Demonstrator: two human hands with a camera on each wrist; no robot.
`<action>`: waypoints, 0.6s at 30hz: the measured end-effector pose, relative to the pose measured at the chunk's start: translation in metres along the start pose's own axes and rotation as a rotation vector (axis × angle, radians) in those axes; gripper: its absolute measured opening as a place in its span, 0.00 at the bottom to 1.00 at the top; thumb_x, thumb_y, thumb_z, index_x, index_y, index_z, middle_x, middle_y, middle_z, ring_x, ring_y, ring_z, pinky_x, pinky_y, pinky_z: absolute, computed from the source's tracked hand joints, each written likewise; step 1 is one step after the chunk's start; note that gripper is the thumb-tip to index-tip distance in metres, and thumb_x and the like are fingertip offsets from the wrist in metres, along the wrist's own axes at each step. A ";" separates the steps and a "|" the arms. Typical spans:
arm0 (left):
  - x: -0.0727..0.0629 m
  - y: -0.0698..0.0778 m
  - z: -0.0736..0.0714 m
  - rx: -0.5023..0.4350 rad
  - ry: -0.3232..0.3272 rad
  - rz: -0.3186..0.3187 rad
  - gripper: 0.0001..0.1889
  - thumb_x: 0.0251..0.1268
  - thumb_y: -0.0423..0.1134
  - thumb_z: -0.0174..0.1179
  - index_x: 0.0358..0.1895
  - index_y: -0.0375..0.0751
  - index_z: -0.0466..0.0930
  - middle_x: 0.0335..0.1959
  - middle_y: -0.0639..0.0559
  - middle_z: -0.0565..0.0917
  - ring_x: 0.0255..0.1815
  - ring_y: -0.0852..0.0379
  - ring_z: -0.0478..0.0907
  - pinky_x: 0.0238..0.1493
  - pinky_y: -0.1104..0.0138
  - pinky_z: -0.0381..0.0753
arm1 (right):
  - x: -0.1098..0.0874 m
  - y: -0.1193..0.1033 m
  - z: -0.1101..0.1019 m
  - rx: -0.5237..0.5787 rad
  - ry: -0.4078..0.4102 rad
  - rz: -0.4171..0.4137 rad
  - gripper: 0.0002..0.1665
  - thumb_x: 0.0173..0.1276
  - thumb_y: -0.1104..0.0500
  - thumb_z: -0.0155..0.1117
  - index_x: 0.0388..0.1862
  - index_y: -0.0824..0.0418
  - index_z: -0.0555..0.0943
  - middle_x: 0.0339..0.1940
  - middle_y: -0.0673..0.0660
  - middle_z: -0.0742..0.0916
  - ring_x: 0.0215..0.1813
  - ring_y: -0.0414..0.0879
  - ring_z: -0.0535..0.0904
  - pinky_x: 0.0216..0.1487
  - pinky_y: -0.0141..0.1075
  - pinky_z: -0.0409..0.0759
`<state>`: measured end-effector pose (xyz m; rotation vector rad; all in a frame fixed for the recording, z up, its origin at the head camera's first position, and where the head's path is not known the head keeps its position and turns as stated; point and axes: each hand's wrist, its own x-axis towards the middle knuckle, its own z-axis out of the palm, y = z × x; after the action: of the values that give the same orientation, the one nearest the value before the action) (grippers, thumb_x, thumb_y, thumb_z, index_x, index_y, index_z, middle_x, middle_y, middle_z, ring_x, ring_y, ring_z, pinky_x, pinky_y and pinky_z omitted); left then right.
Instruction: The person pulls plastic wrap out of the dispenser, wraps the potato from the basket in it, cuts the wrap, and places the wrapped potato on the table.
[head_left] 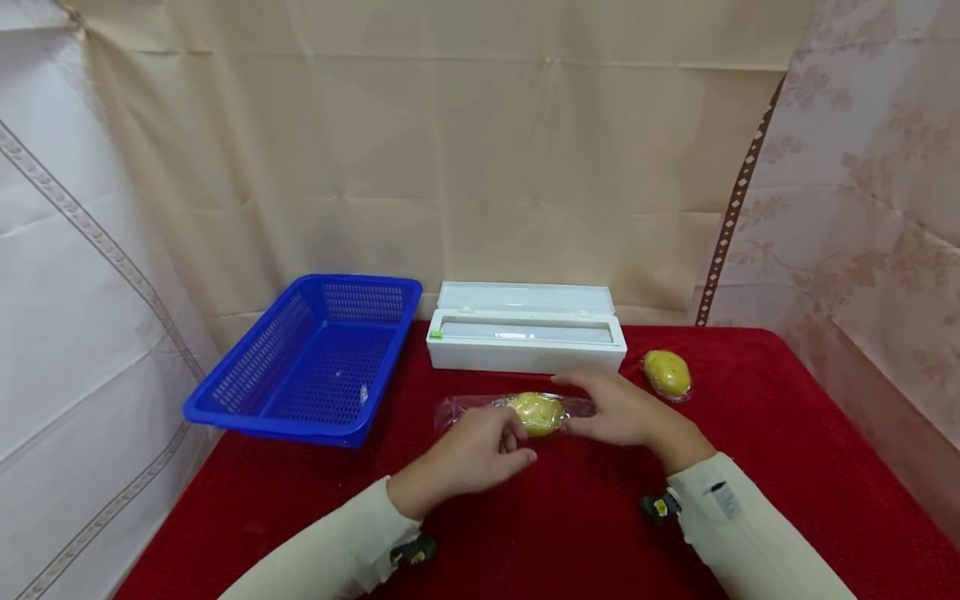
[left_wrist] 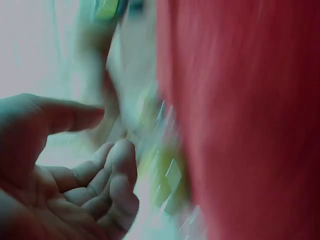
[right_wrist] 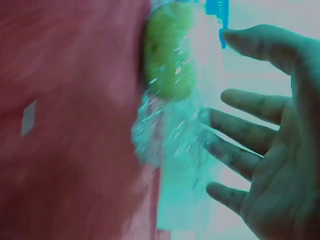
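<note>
A yellow potato [head_left: 537, 413] lies on the red cloth in a strip of clear cling film [head_left: 467, 407] that spreads out to both sides of it. My left hand [head_left: 480, 450] is at its near left, fingers loosely bent with nothing in them; the left wrist view is blurred but shows the palm bare. On the other side, my right hand [head_left: 618, 408] has its fingers spread around the film's right end. In the right wrist view those fingers [right_wrist: 245, 130] are straight and apart, beside the crinkled film below the potato [right_wrist: 171, 52].
Behind the hands stands a white cling film dispenser [head_left: 525, 357] with its lid raised and a green cutter [head_left: 436, 334] at the left. A blue plastic basket [head_left: 405, 333] is on the left. Another film-wrapped potato [head_left: 667, 373] lies at the right. Curtains hang behind the table.
</note>
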<state>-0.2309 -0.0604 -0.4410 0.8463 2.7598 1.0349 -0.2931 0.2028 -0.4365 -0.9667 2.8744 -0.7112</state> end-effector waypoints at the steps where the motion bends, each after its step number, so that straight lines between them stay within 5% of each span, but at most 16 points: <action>1: -0.005 0.006 0.009 -0.201 -0.053 -0.039 0.17 0.64 0.41 0.70 0.50 0.34 0.82 0.34 0.54 0.85 0.32 0.63 0.82 0.35 0.69 0.83 | 0.004 -0.001 0.000 0.017 -0.001 -0.006 0.33 0.69 0.48 0.71 0.69 0.60 0.78 0.64 0.59 0.85 0.67 0.56 0.79 0.68 0.57 0.76; 4: -0.015 0.018 0.031 -0.766 -0.125 -0.240 0.20 0.67 0.30 0.62 0.59 0.24 0.74 0.42 0.42 0.87 0.38 0.57 0.87 0.41 0.65 0.88 | 0.021 -0.001 0.000 0.052 0.016 -0.014 0.22 0.75 0.51 0.64 0.62 0.61 0.83 0.56 0.57 0.89 0.61 0.54 0.84 0.63 0.55 0.79; 6: -0.016 0.020 0.040 -1.067 -0.044 -0.364 0.24 0.68 0.25 0.55 0.65 0.19 0.65 0.51 0.31 0.83 0.45 0.48 0.88 0.48 0.60 0.88 | 0.033 0.000 -0.001 0.068 0.012 -0.001 0.19 0.76 0.53 0.62 0.59 0.61 0.85 0.52 0.55 0.90 0.58 0.52 0.85 0.61 0.53 0.81; 8: -0.014 0.019 0.046 -1.233 0.069 -0.427 0.27 0.68 0.23 0.52 0.68 0.17 0.59 0.58 0.26 0.77 0.52 0.44 0.86 0.57 0.58 0.86 | 0.043 0.001 -0.001 0.098 -0.023 0.016 0.19 0.76 0.53 0.62 0.58 0.63 0.85 0.51 0.55 0.90 0.57 0.51 0.85 0.62 0.53 0.81; 11: -0.009 0.016 0.049 -1.326 0.187 -0.466 0.26 0.65 0.22 0.51 0.66 0.17 0.60 0.59 0.28 0.74 0.56 0.45 0.82 0.64 0.59 0.81 | 0.051 0.003 0.001 0.139 -0.108 0.050 0.22 0.75 0.53 0.62 0.61 0.64 0.84 0.54 0.56 0.90 0.60 0.52 0.84 0.65 0.52 0.79; 15: -0.007 0.015 0.053 -1.343 0.229 -0.486 0.21 0.62 0.22 0.52 0.59 0.19 0.64 0.54 0.36 0.74 0.57 0.49 0.78 0.72 0.57 0.74 | 0.050 0.007 0.004 0.167 -0.169 0.082 0.20 0.75 0.52 0.63 0.58 0.60 0.86 0.53 0.54 0.90 0.57 0.48 0.84 0.62 0.49 0.79; 18: -0.005 0.015 0.055 -1.299 0.260 -0.462 0.23 0.62 0.24 0.52 0.60 0.19 0.65 0.49 0.43 0.76 0.53 0.52 0.77 0.68 0.60 0.76 | 0.048 0.009 0.004 0.186 -0.170 0.064 0.16 0.74 0.53 0.63 0.53 0.58 0.89 0.48 0.51 0.91 0.51 0.44 0.84 0.56 0.44 0.80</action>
<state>-0.2058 -0.0214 -0.4739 -0.1231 1.5689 2.3458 -0.3361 0.1795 -0.4378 -0.8624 2.6259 -0.8306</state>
